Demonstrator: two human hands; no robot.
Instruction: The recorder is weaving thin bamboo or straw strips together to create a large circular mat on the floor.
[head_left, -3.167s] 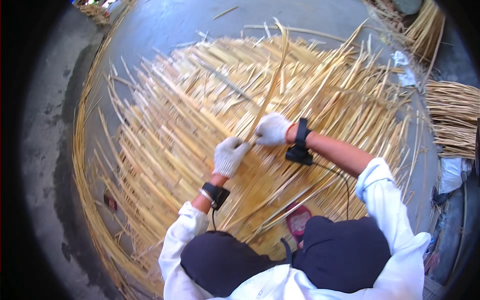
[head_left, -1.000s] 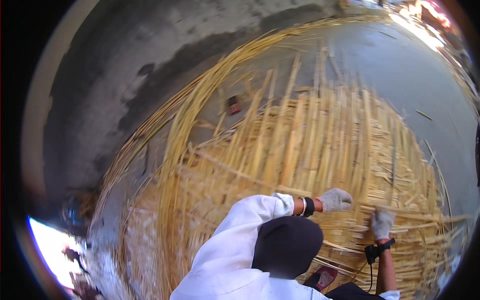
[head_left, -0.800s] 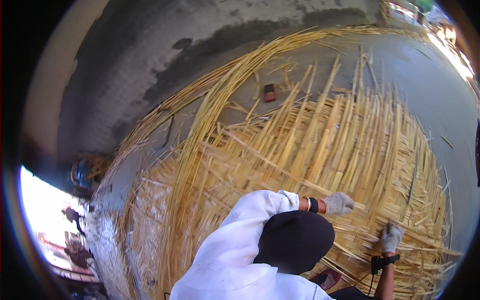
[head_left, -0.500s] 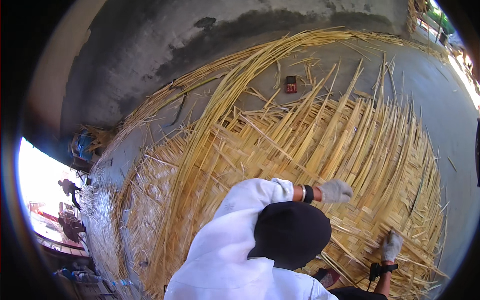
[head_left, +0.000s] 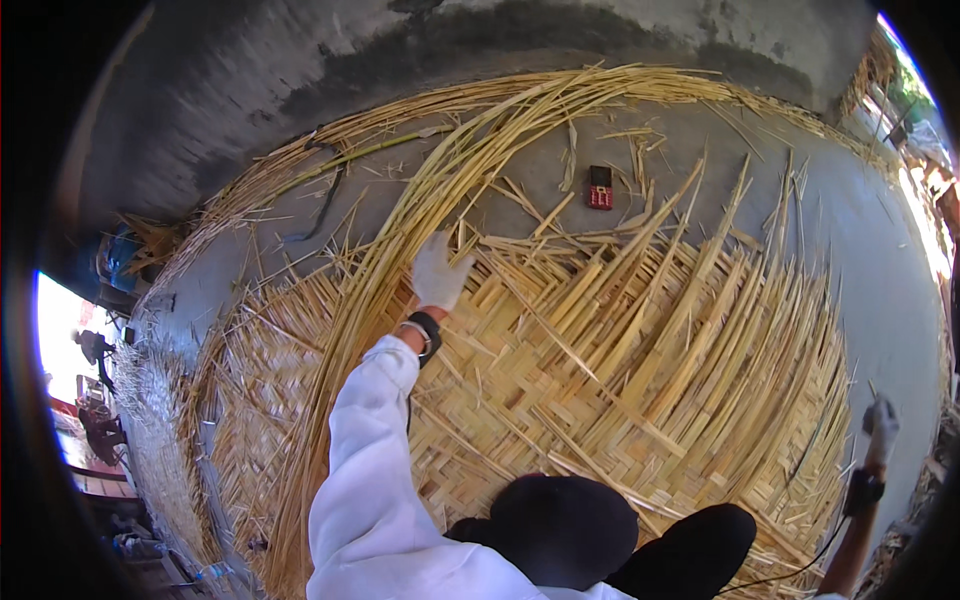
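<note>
A woven mat of flat, straw-coloured split strips (head_left: 480, 400) lies in front of me, with long loose strip ends fanning out along its far and right sides. Across its left part runs a long bundle of thin yellow reeds (head_left: 400, 215), curving off toward the wall. My left hand (head_left: 440, 275), in a pale work glove, is at the right edge of this bundle, thumb apart from the fingers, with nothing visible in it. My right hand (head_left: 882, 430), also gloved, is out past the mat's right edge. Its fingers are too small and blurred to read.
A red and black keypad phone (head_left: 600, 188) lies on the grey floor (head_left: 510, 215) beyond the mat. A dark curved blade-like tool (head_left: 326, 205) lies left of the bundle. A stained grey wall (head_left: 560, 45) rises behind. Two people (head_left: 95, 350) are far off at left.
My left hand has swung from the mat's middle far left to the reed bundle, its fingers spreading. My right hand has left the mat's lower right and moved outward, past its edge.
</note>
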